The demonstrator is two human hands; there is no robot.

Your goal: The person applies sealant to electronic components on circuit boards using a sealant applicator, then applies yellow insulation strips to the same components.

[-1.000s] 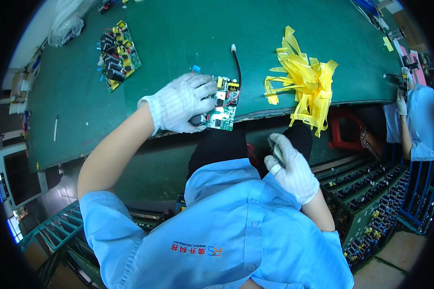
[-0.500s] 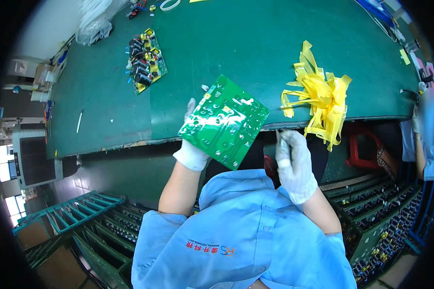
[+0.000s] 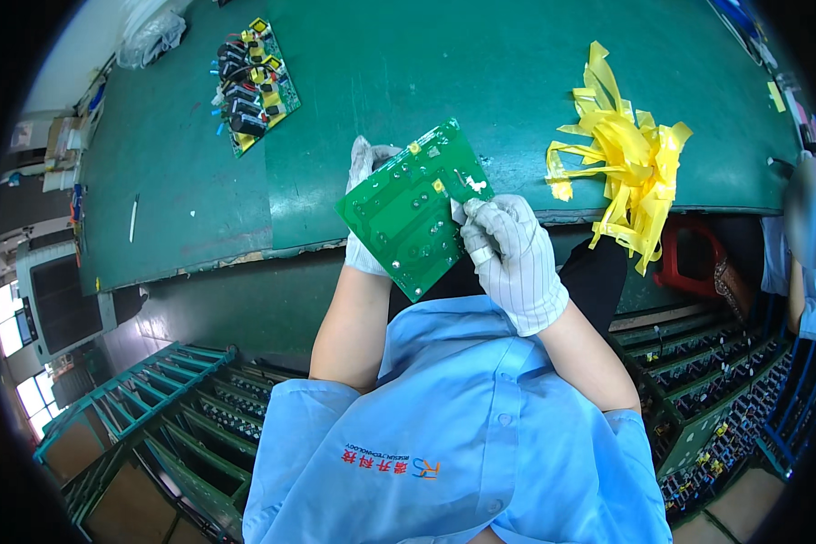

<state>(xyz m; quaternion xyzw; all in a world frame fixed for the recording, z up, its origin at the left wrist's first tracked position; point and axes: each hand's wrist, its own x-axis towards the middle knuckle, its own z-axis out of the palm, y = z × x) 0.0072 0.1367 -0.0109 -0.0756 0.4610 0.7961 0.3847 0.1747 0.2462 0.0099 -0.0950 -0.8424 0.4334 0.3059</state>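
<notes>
A green circuit board (image 3: 381, 213), its solder side facing up, is tilted in front of me just off the bench edge. My left hand (image 3: 361, 165), in a white glove, grips it from beneath along its left side; most of the fingers are hidden behind the board. My right hand (image 3: 514, 258), in a striped white glove, is closed in a pinch at the board's right edge. A small greyish thing shows at its fingertips, too small to name. Yellow tape strips (image 3: 639, 168) lie in a tangled heap to the right, some hanging over the edge.
On the green bench (image 3: 408, 63), a board crowded with components (image 3: 256, 86) lies far left, with a thin white stick (image 3: 134, 218) nearer. A red stool (image 3: 689, 263) stands under the bench at right. Racks of boards (image 3: 716, 390) flank me. Another person's arm (image 3: 796, 290) shows far right.
My right hand has moved left and up, from beside the board onto its right edge. The board has shifted slightly away and its glare has faded. The view has shifted a little.
</notes>
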